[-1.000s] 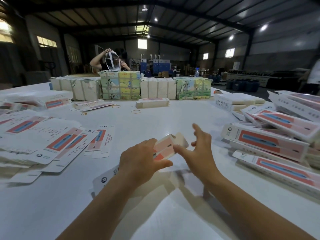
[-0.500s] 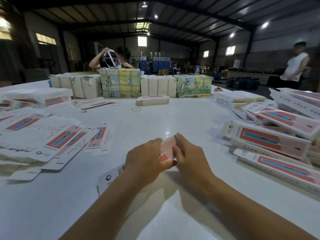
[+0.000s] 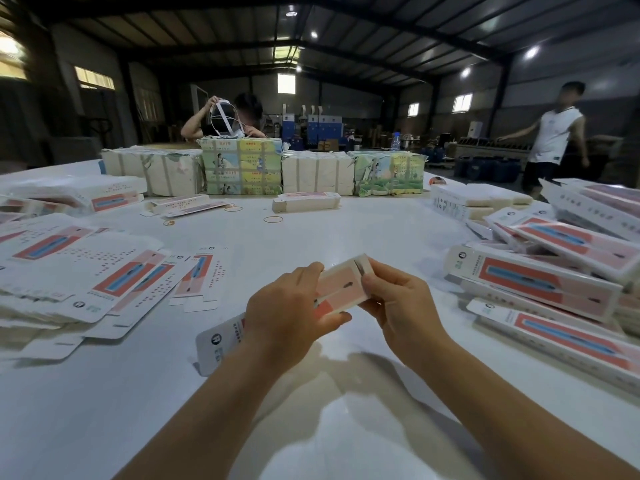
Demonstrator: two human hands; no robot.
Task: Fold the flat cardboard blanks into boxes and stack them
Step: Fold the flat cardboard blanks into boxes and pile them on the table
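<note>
A long white and pink carton [image 3: 341,285] is held above the white table [image 3: 311,233], running from lower left to upper right. My left hand [image 3: 291,313] grips its middle, thumb underneath. My right hand [image 3: 398,299] pinches the far end, with fingers curled at the end flap. The near end of the carton sticks out below my left wrist. Flat printed blanks [image 3: 69,268] lie spread in a pile at the left. Folded boxes [image 3: 540,282] are stacked at the right.
Wrapped bundles [image 3: 242,168] stand in a row along the far side, with a seated person [image 3: 235,116] behind them. Another person [image 3: 554,133] stands at the far right. Rubber bands [image 3: 273,219] and a small stack of blanks [image 3: 306,202] lie mid-table.
My right hand, which was open beside the carton's end, has closed onto that end. The end flap now looks folded in. A person has come into view at the far right.
</note>
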